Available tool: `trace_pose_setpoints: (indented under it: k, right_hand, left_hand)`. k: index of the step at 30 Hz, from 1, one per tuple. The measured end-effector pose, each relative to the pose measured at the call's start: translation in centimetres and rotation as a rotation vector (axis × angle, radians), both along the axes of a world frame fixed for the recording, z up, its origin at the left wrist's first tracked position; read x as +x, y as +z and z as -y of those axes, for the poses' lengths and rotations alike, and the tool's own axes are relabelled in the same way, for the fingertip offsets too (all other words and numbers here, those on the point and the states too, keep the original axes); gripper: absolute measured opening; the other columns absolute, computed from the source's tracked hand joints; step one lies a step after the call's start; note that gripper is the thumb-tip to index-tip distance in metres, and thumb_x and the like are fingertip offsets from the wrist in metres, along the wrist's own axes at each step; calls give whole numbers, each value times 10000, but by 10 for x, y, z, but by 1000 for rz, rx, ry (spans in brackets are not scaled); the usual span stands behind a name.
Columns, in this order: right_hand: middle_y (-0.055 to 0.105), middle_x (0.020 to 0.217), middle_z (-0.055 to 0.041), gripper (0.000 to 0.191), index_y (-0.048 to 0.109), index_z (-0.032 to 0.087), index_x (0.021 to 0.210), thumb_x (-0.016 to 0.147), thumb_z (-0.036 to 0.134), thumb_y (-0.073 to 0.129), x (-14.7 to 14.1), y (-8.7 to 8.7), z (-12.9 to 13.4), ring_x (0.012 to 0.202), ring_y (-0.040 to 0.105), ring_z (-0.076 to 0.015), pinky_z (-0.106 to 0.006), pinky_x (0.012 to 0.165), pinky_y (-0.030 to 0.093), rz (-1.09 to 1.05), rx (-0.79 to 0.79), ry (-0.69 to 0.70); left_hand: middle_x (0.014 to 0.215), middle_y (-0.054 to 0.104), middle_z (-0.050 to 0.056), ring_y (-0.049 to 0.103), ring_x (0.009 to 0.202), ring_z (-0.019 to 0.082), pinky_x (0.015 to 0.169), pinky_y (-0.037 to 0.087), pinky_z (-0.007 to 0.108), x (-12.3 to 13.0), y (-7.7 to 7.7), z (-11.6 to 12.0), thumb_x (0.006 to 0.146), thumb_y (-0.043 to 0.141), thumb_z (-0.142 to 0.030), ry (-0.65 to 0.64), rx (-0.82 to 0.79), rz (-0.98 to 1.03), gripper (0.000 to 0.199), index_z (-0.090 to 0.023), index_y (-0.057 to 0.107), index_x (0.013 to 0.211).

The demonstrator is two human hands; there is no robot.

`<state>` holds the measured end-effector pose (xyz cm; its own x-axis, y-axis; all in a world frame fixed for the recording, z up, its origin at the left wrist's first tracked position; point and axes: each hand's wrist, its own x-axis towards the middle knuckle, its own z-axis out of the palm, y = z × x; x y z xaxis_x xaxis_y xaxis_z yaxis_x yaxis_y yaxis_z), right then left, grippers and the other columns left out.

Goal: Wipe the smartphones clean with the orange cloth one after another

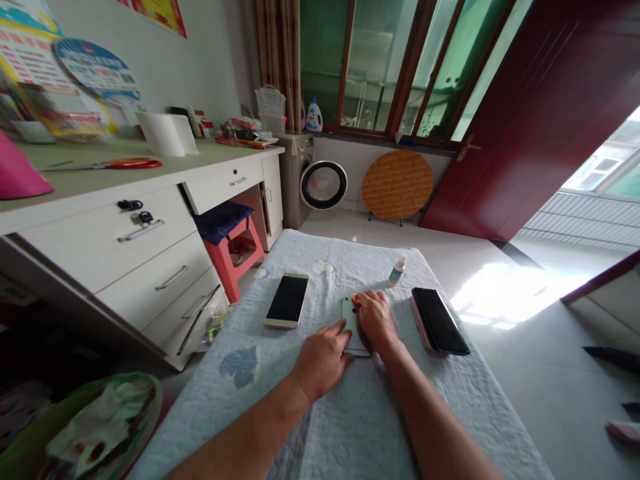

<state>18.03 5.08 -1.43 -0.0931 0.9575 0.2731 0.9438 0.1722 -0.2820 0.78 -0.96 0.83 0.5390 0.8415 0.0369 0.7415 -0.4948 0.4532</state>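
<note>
A pale phone [358,344] lies face down on the light blue cloth [320,427], partly covered by both hands. At its left and lower edge, my left hand [323,360] holds it with fingers and thumb. My right hand [375,319] has its fingers closed over a small orange piece [355,299] against the phone's top end; most of that piece is hidden. A gold-framed phone [287,300] with a dark screen lies to the left. On the right, a black phone [440,321] rests on something pink. A small spray bottle [397,271] stands behind my right hand.
A white desk [150,247] on the left holds scissors [133,163] and a paper roll [163,133]. Behind the cloth are a red stool [227,267], an open washing machine [295,180] and a round wooden tabletop [397,185]. A basket [157,400] sits at lower left.
</note>
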Motion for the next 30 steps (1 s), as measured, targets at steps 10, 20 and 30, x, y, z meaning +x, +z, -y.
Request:
trace_pose_setpoints:
  k: [10, 20, 30]
  right_hand:
    - [643, 893, -56, 253, 682, 195, 910, 909, 127, 438, -14, 6, -9, 849, 512, -164, -270, 812, 322, 27, -42, 155]
    - [642, 840, -53, 228, 673, 189, 799, 866, 105, 471, -28, 14, -13, 838, 509, -169, -289, 827, 309, 116, -57, 301]
    - [646, 844, -61, 287, 707, 178, 887, 879, 98, 432, -22, 12, -23, 814, 533, -158, -278, 835, 309, 88, -92, 266]
  left_hand:
    - [1415, 495, 64, 523, 1225, 251, 1044, 406, 347, 0, -4, -1, 852, 602, -310, 14, -26, 17, 403, -236, 576, 1247]
    - [1391, 520, 39, 533, 1202, 236, 1031, 411, 325, 0, 1, 0, 849, 596, -315, 12, -36, 26, 449, -254, 541, 1291]
    - [1388, 524, 88, 538, 1210, 242, 1046, 401, 324, -1, -3, 0, 825, 612, -315, 28, 6, 49, 443, -187, 587, 1248]
